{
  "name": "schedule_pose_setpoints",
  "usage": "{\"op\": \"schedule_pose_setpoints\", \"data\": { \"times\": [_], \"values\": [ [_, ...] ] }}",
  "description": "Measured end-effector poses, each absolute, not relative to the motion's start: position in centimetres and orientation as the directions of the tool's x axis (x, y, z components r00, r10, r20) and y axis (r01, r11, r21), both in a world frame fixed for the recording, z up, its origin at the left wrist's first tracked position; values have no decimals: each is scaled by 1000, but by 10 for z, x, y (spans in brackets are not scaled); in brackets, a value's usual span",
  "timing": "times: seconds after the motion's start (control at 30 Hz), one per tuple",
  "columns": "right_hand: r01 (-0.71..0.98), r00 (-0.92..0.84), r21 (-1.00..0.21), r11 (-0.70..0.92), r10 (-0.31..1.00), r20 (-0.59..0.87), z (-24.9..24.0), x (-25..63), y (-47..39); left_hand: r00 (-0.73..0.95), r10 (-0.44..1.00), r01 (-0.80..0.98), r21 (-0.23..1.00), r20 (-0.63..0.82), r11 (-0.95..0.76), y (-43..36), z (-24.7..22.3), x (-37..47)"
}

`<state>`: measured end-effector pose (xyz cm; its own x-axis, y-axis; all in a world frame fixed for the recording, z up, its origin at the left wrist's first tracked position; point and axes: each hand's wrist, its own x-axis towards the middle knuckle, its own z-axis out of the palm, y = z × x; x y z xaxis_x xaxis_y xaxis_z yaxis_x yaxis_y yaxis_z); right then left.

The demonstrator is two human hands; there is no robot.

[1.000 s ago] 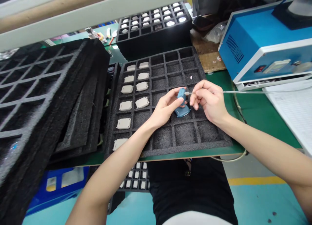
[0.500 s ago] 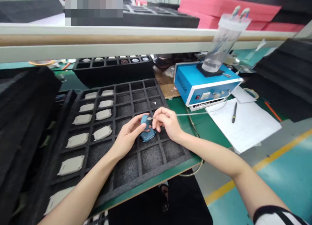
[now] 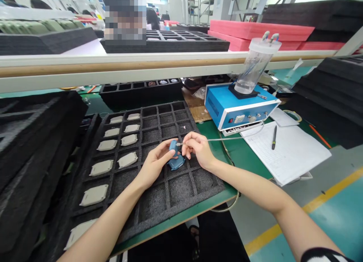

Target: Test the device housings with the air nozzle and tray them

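My left hand (image 3: 155,160) grips a small blue part (image 3: 173,147) between thumb and fingers, above the black foam tray (image 3: 181,199). Just below it is a second blue piece (image 3: 177,162); whether the two are joined I cannot tell. Pinched in my right hand (image 3: 197,148) is the end of a thin grey tube (image 3: 227,139), its tip at the blue part. The tube runs right toward a blue box (image 3: 241,103). Beige pieces (image 3: 102,167) sit in the left columns of the tray's compartments.
A clear cylinder (image 3: 251,71) stands on the blue box. Paper sheets (image 3: 289,152) with a pen (image 3: 274,137) lie at the right. Black foam trays (image 3: 36,152) are stacked at the left. A shelf edge (image 3: 170,67) crosses behind; a person (image 3: 124,18) is beyond it.
The camera view has tilted up, so the scene sits lower and slightly to the right. Both hands keep their hold at the blue part, with little change between them.
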<state>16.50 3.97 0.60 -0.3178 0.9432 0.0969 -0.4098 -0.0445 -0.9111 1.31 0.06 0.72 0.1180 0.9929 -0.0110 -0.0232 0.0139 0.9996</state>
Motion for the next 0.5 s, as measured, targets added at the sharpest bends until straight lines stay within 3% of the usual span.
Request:
{"op": "schedule_pose_setpoints", "data": {
  "times": [0.5],
  "values": [
    [-417,-325,-908,-54,941,93,5,165,40,124,992,-18,1000,-3,5,1,7,14]
  ]
}}
